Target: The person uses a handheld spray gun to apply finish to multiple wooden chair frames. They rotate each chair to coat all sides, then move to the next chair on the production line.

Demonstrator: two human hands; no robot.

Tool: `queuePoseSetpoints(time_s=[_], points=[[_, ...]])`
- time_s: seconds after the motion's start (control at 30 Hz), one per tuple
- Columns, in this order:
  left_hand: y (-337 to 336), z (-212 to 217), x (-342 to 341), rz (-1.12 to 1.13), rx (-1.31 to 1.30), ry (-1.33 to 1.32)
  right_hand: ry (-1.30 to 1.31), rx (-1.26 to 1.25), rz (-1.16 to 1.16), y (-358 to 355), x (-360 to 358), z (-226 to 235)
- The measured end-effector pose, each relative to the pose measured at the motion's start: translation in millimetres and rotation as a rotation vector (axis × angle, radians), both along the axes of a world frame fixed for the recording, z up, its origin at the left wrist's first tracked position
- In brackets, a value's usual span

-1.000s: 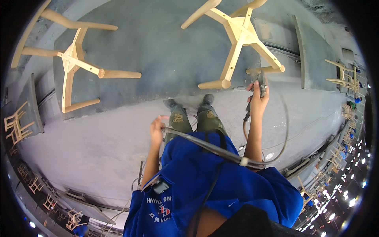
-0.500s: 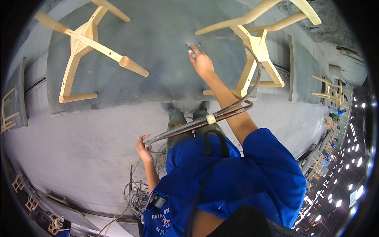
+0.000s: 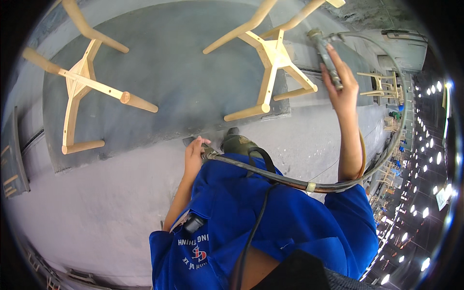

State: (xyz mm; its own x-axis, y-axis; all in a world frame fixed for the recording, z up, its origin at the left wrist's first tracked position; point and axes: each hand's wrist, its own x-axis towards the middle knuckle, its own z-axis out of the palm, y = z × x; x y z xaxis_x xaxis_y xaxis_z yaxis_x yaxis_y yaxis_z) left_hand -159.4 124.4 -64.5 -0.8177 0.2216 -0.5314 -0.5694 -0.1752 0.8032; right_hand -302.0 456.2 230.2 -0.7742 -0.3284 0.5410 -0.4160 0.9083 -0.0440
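My right hand (image 3: 345, 89) is raised at the right, wrapped around a metal spray gun (image 3: 330, 60) joined to a hose. From the gun the hose (image 3: 290, 181) loops round outside my right forearm and crosses in front of my blue shirt. At my waist, my left hand (image 3: 194, 153) is closed on the hose beside its bend; the hand partly hides the grip. Nearest the gun stands a pale wooden chair frame (image 3: 274, 54), with splayed legs and a cross-shaped middle. A similar chair frame (image 3: 77, 79) stands at the left.
Both frames rest on a broad dark grey board (image 3: 169, 72) in front of my feet. More wooden frames (image 3: 379, 83) stand on another surface at the right. Pale floor (image 3: 96, 208) spreads around me. A dark cord (image 3: 253, 222) hangs down my front.
My right hand has swung right with the spray gun, past the right chair frame. My left hand has come up closer to the board, and the hose now lies across my shirt. My view has shifted right.
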Motion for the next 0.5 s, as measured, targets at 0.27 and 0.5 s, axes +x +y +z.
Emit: queuePoseSetpoints(time_s=[0.27,0.5], points=[[67,22,2,0.009,-0.126,0.061,-0.344,0.188,0.056,90,-1,-30],[149,97,23,0.236,-0.206,-0.005,-0.585,-1.082,-0.043,177,-3,-62]])
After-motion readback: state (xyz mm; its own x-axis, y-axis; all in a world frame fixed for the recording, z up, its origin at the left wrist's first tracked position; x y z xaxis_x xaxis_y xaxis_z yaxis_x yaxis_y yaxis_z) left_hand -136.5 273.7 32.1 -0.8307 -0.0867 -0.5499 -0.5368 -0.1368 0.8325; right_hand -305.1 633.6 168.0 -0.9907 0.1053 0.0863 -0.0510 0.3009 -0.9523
